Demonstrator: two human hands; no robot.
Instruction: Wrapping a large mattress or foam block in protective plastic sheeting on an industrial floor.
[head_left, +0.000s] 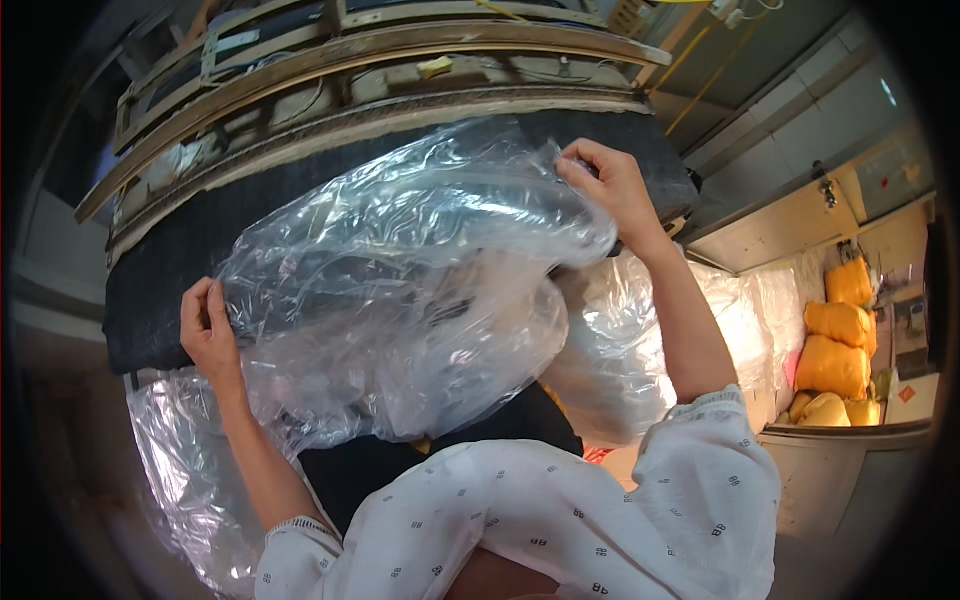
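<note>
Two hands, left hand [207, 335] and right hand [612, 185], pinching the crinkled clear plastic bag [420, 280] (edges between fingertips); best kept taut over the dark felt-covered table [170, 250].

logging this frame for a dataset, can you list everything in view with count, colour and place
plastic bag: one, clear, crinkled, held up at centre over the table
table: one, dark top, across the upper middle
wooden frame: one, tan, layered rails behind the table
plastic sheeting: clear, hanging below the table at left and right
dark cloth: one, black, under the bag at lower centre
yellow sacks: about four, stacked at far right
cabinet: one, beige, upper right
sleeves: two, white with small dark print, lower edge
left hand: pinching the bag's left edge
right hand: pinching the bag's top right edge
</note>
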